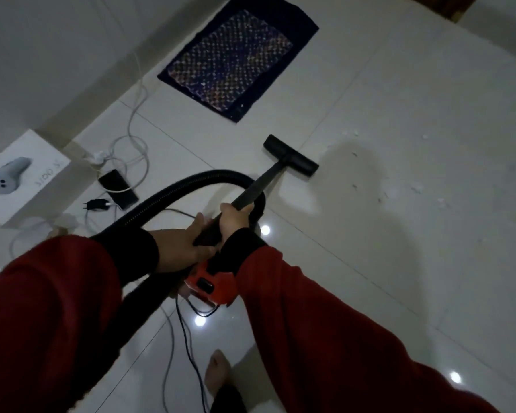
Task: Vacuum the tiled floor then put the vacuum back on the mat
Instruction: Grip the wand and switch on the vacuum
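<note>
A white box (pixel 23 176) sits by the wall, near a dark phone (pixel 118 189) and white cables (pixel 131 135).

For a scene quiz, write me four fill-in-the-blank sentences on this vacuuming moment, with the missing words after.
1. The right hand grips the black ____ that ends in the nozzle.
2. The vacuum body is black and ____.
3. The mat lies beside the ____.
4. White crumbs lie to the ____ of the nozzle.

Missing words: tube; red; wall; right
</note>
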